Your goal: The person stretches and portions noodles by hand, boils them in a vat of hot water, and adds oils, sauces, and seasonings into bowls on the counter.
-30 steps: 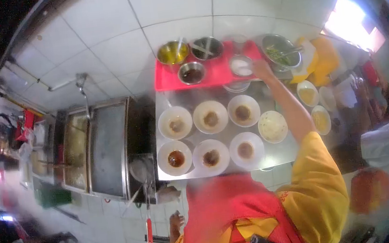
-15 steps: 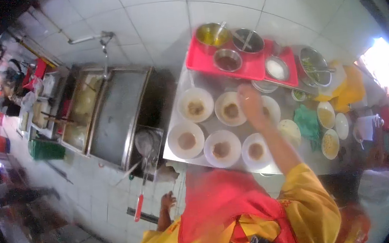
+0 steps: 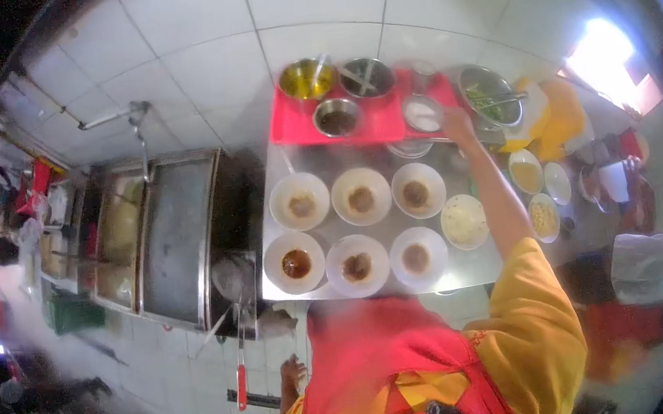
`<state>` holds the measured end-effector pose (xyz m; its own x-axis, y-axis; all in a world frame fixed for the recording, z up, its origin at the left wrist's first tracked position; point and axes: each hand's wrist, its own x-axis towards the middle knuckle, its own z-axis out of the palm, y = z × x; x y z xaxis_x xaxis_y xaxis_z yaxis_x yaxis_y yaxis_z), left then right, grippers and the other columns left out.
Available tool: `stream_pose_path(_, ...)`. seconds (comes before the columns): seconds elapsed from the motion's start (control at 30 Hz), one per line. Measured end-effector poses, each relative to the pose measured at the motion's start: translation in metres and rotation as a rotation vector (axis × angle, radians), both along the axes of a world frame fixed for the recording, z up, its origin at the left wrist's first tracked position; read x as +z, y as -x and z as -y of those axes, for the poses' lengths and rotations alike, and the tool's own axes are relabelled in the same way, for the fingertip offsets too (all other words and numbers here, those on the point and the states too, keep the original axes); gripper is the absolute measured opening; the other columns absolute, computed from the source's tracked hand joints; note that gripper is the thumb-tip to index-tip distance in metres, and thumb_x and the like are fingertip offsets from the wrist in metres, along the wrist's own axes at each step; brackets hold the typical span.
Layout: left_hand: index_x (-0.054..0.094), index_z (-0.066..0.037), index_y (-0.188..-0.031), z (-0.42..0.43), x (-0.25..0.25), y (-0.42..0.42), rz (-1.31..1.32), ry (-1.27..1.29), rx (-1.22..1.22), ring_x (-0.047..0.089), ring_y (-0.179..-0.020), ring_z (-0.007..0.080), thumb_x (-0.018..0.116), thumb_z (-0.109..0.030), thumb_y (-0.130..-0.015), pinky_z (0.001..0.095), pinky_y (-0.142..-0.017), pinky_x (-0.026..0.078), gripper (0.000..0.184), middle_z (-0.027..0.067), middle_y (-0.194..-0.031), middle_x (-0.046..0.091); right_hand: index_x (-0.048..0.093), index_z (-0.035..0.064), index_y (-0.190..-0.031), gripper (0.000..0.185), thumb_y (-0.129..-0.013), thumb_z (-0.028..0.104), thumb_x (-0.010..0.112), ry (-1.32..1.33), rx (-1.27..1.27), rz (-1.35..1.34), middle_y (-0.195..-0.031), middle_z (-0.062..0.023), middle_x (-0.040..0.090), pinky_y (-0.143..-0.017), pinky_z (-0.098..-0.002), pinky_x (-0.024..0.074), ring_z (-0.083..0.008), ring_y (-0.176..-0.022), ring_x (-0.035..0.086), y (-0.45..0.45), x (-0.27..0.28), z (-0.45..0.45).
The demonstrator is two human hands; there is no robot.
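My right hand [image 3: 454,123] reaches to the metal bowl of white granules [image 3: 423,113] on the red tray [image 3: 383,124]. Its fingers look closed at the bowl's right rim; what they hold, if anything, is too blurred to name. In front of the tray, several white bowls stand in two rows, with brown sauce in the bottom, such as this white bowl [image 3: 358,175]. A white bowl with pale contents [image 3: 464,222] sits at the right end of the near row. Down by my side hangs my left hand [image 3: 293,371], fingers loosely apart, holding nothing.
Also on the tray are a metal bowl of yellow liquid [image 3: 307,80] and a dark-filled bowl [image 3: 366,78] with utensils. A bowl of greens [image 3: 490,95] stands to the right. Steaming metal vats [image 3: 179,242] and a red-handled tool [image 3: 242,386] are at the left.
My right hand has moved from above the sauce bowls, up and right to the bowl of white granules. The camera view has shifted. My left hand still hangs low.
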<state>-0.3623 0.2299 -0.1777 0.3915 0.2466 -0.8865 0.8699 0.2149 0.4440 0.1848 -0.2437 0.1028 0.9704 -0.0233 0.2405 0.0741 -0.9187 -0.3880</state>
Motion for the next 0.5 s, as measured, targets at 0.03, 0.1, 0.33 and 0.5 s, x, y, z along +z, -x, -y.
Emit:
stream_pose_path(0.03, 0.051, -0.011, -0.105, 0.001, 0.009, -0.007, 0.013, -0.023, 0.001, 0.057, -0.077, 0.0221, 0.047, -0.043, -0.081, 0.0415, -0.066, 0.044, 0.040, 0.0103, -0.086, 0.059, 0.061, 0.0016, -0.081, 0.025, -0.076, 0.023, 0.050, -0.132, 0.007, 0.011, -0.080, -0.0188, 0.061, -0.064, -0.0434, 0.0466, -0.0342, -0.073, 0.060, 0.008, 0.009, 0.000)
stream_pose_path(0.1, 0.051, -0.010, -0.105, 0.004, 0.027, -0.017, 0.029, -0.060, 0.026, 0.057, -0.074, 0.0215, 0.046, -0.041, -0.081, 0.0407, -0.065, 0.044, 0.040, 0.0101, -0.084, 0.060, 0.061, 0.0005, -0.080, 0.026, -0.077, 0.024, 0.050, -0.259, 0.059, -0.005, -0.080, -0.0181, 0.061, -0.062, -0.0429, 0.0468, -0.0330, -0.070, 0.060, 0.025, 0.034, -0.019)
stream_pose_path(0.33, 0.053, -0.009, -0.094, -0.003, 0.000, -0.018, -0.022, -0.029, 0.109, 0.055, -0.064, 0.0191, 0.047, -0.040, -0.081, 0.0367, -0.052, 0.043, 0.034, 0.0066, -0.074, 0.057, 0.060, 0.0049, -0.088, 0.021, -0.079, 0.020, 0.049, -0.223, 0.219, -0.090, -0.081, -0.0200, 0.058, -0.071, -0.0429, 0.0453, -0.0336, -0.078, 0.058, 0.084, -0.002, -0.142)
stream_pose_path(0.5, 0.052, -0.009, -0.099, -0.016, -0.011, -0.006, -0.018, 0.032, 0.118, 0.055, -0.064, 0.0215, 0.048, -0.043, -0.081, 0.0396, -0.053, 0.043, 0.039, 0.0095, -0.076, 0.058, 0.057, 0.0031, -0.079, 0.016, -0.079, 0.016, 0.047, -0.108, 0.507, 0.219, -0.084, -0.0199, 0.058, -0.074, -0.0447, 0.0431, -0.0368, -0.079, 0.055, 0.097, -0.063, -0.171)
